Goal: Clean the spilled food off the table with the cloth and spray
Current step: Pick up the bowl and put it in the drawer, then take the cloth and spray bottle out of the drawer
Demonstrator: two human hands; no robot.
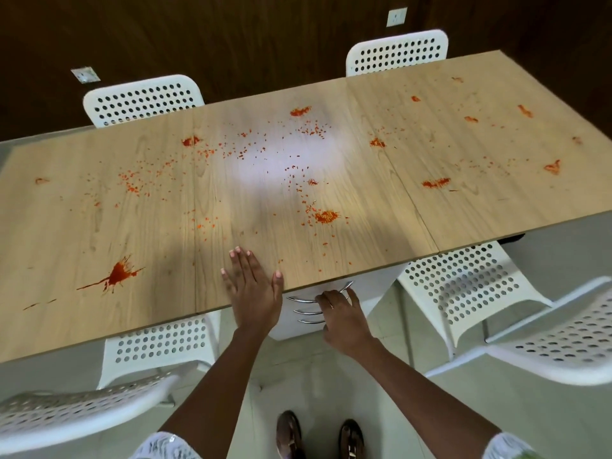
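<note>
A long light-wood table (231, 207) is spattered with red-orange food. A big splash (117, 274) lies near the front left, a smear (326, 216) sits in the middle, and more blobs (435, 183) dot the right end. My left hand (253, 289) rests flat on the table's near edge with fingers straight. My right hand (341, 314) hangs just below that edge with fingers bent, beside the metal handles (308, 311) of a white drawer unit; whether it touches a handle is unclear. No cloth or spray bottle is in view.
White perforated chairs stand around the table: two at the far side (142, 99) (397, 54), one tucked under the near left (159, 346), one at the near right (463, 286). Two more chair backs (66, 412) (546, 346) flank me. My shoes (318, 435) stand on the pale floor.
</note>
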